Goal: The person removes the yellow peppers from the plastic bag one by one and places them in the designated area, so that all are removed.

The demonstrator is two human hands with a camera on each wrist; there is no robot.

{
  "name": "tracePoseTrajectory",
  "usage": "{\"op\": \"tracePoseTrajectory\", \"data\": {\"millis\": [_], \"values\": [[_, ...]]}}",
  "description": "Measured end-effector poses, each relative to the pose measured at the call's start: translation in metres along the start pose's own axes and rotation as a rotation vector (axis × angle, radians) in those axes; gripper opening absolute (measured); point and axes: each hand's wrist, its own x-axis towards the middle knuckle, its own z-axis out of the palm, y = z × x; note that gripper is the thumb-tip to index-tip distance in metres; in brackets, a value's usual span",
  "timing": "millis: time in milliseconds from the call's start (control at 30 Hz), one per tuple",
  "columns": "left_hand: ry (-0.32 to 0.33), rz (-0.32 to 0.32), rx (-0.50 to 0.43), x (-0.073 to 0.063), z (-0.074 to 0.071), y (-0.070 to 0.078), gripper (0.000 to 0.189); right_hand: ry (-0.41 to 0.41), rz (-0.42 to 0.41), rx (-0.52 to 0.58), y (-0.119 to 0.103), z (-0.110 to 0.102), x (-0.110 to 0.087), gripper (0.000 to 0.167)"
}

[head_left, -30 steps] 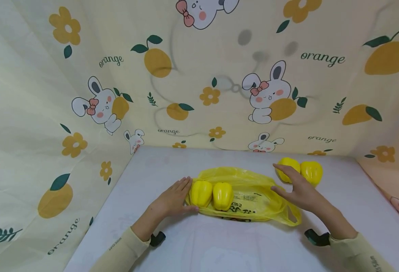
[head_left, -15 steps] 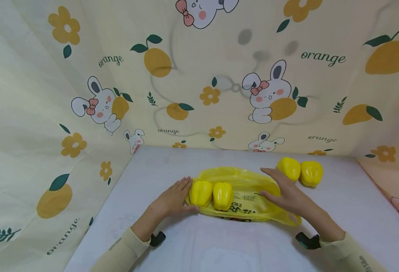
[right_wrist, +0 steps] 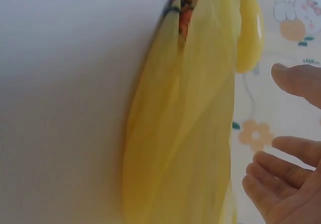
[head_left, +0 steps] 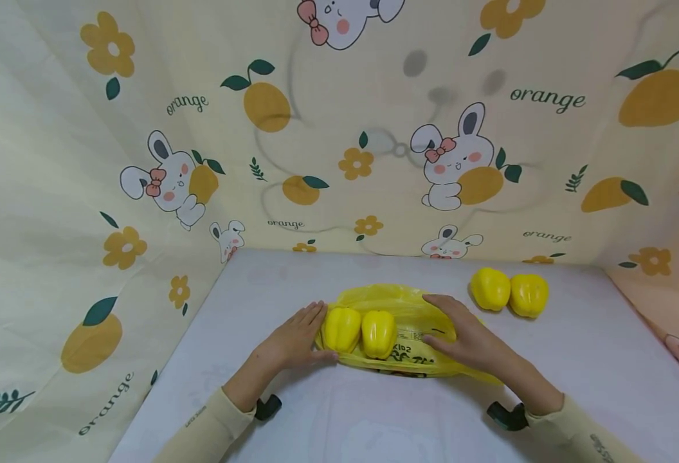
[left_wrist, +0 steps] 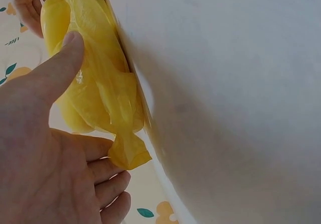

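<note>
A thin yellow plastic bag [head_left: 386,294] with dark print lies flat on the table. Two yellow bell peppers, a left one [head_left: 341,330] and a right one [head_left: 379,334], sit side by side at its left end. My left hand [head_left: 294,339] rests at that end with straight fingers and thumb against the bag; the left wrist view shows the bag's gathered corner [left_wrist: 129,151] at its fingertips. Over the bag's right half is my right hand [head_left: 471,334], thumb and fingers spread and nothing between them, right of the peppers. It hides part of the bag's handle end.
Two more yellow bell peppers, one [head_left: 490,289] beside the other [head_left: 528,296], stand at the back right of the white table [head_left: 374,424]. A printed cloth [head_left: 374,96] with rabbits and oranges closes the back and sides.
My right hand has moved left from beside the back-right peppers to over the bag, fingers still spread. The left hand and all the peppers have stayed in place.
</note>
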Motion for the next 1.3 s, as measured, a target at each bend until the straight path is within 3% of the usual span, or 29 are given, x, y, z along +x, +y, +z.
{"op": "tracePoseTrajectory", "data": {"millis": [567, 1300], "values": [[-0.007, -0.005, -0.002, -0.002, -0.003, 0.002, 0.109, -0.014, -0.043, -0.022, -0.026, 0.026, 0.01, 0.081], [-0.014, -0.026, 0.009, -0.002, -0.002, 0.005, 0.108, -0.089, 0.08, 0.012, -0.046, 0.049, 0.021, 0.091]]}}
